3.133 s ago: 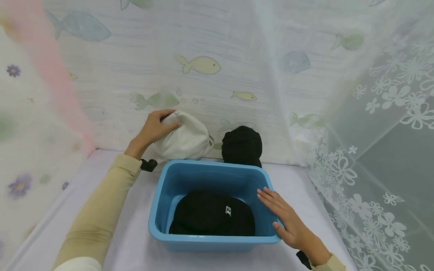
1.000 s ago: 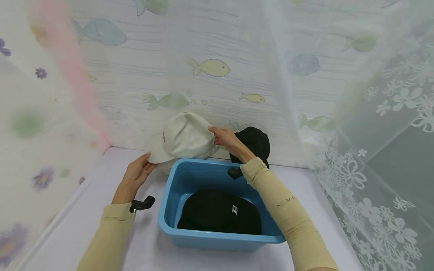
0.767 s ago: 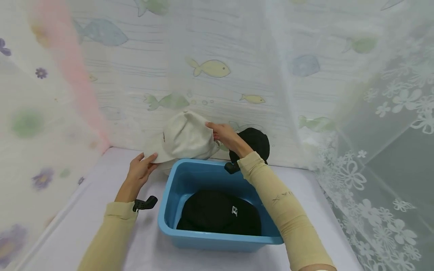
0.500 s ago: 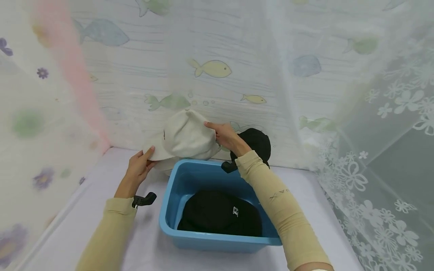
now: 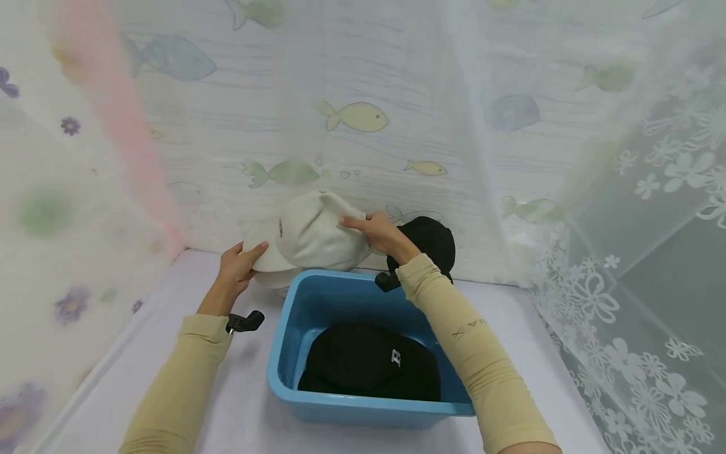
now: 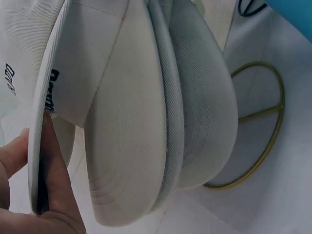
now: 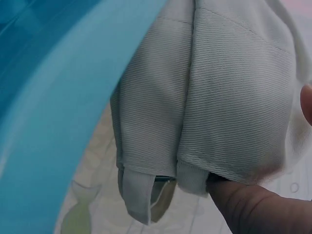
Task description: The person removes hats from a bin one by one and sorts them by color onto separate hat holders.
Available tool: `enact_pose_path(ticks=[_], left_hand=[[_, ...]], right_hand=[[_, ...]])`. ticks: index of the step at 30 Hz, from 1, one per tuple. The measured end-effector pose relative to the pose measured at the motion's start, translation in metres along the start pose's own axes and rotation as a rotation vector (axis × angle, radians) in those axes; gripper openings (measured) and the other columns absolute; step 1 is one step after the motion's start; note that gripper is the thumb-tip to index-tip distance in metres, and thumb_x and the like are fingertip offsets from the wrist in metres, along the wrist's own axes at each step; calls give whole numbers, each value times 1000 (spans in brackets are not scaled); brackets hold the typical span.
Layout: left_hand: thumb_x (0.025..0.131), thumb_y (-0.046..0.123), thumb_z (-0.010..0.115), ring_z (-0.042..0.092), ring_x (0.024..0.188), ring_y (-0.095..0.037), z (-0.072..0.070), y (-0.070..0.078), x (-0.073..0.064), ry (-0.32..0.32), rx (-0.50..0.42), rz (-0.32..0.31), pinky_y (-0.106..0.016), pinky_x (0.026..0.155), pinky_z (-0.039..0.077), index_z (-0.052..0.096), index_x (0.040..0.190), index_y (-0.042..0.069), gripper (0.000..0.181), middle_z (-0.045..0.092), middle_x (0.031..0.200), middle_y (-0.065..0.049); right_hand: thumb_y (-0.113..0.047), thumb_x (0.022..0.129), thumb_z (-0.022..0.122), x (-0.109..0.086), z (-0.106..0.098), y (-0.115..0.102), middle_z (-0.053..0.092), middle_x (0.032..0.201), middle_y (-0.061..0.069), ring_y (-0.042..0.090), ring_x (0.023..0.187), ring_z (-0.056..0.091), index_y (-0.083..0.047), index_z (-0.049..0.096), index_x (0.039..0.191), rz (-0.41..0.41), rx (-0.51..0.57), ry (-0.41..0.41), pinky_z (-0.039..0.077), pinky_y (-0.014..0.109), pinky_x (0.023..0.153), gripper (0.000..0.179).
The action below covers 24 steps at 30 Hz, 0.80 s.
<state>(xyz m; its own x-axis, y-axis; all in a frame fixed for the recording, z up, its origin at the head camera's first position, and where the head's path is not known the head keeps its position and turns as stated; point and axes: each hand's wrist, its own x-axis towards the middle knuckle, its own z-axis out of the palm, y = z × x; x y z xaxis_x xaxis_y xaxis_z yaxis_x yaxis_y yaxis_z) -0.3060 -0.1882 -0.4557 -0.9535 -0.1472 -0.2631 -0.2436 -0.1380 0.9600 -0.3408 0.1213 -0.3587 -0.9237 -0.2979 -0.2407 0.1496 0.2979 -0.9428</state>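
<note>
My left hand pinches the brim of a white baseball cap between thumb and fingers. The right hand grips the same cap at the back of its crown, thumb on the outside. In the left wrist view, the pinched brim stands apart from the brims of other pale caps stacked beneath. The right wrist view shows the crown's rear and its back strap, with part of my right hand under the edge.
A blue plastic tub stands in front, holding a black cap with a white letter. Behind it sits another black cap, partly covered by my right arm. A gold wire ring shows below the pale caps. Fish-print curtain hangs behind.
My right hand left the tub's right rim and took the white cap's back. The left hand went from its crown to its brim. Lately the cap shifted slightly right.
</note>
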Motion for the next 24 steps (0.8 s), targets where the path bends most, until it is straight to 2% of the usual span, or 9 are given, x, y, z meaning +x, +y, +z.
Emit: enact_pose_path(ticks=[3, 5, 8, 12, 16, 20, 24], left_hand=[[101, 32, 64, 53, 125, -20, 1, -3, 1, 12, 58, 34, -25, 98, 51, 25, 161, 4, 77, 38, 154, -19], [101, 33, 64, 53, 128, -23, 1, -6, 0, 13, 88, 51, -28, 101, 50, 25, 160, 2, 78, 37, 155, -21], [101, 33, 65, 56, 122, -21, 0, -14, -2, 13, 127, 54, -23, 93, 53, 28, 158, -2, 77, 40, 153, -23], [100, 31, 66, 64, 97, -7, -1, -27, -6, 5, 135, 25, -14, 75, 55, 31, 155, -6, 75, 46, 147, -24], [100, 30, 67, 63, 80, 3, -2, -34, -7, 6, 116, 20, -13, 71, 55, 34, 153, -6, 73, 48, 143, -23], [100, 33, 66, 63, 86, 0, -5, -31, -3, 4, 115, 31, -13, 71, 56, 34, 154, -7, 74, 46, 146, -25], [101, 41, 62, 60, 95, -4, -8, -24, 3, 2, 81, -1, -14, 71, 55, 33, 155, -5, 76, 45, 148, -20]], right_hand=[[-34, 93, 76, 2, 1, 3, 54, 133, 21, 31, 109, 62, 6, 53, 136, -18, 2, -11, 52, 47, 102, 63], [-31, 94, 75, 3, 2, 6, 49, 136, 23, 32, 111, 59, 8, 46, 140, -21, 37, -23, 50, 47, 104, 66], [-29, 95, 73, 5, 5, 12, 44, 142, 23, 32, 117, 55, 8, 38, 145, -1, 58, -28, 47, 48, 108, 72], [-32, 95, 73, 5, 7, 19, 42, 144, 21, 31, 120, 53, 8, 37, 147, 34, 25, -21, 47, 46, 108, 75], [-31, 94, 74, 5, 9, 20, 40, 147, 22, 31, 122, 52, 8, 34, 148, 38, 9, -33, 47, 45, 107, 77], [-31, 95, 72, 3, 9, 17, 38, 149, 22, 30, 122, 51, 8, 31, 149, 56, -13, -61, 46, 44, 108, 78], [-36, 95, 71, 3, 6, 15, 43, 146, 22, 28, 117, 54, 8, 36, 148, 62, -57, -68, 46, 43, 108, 78]])
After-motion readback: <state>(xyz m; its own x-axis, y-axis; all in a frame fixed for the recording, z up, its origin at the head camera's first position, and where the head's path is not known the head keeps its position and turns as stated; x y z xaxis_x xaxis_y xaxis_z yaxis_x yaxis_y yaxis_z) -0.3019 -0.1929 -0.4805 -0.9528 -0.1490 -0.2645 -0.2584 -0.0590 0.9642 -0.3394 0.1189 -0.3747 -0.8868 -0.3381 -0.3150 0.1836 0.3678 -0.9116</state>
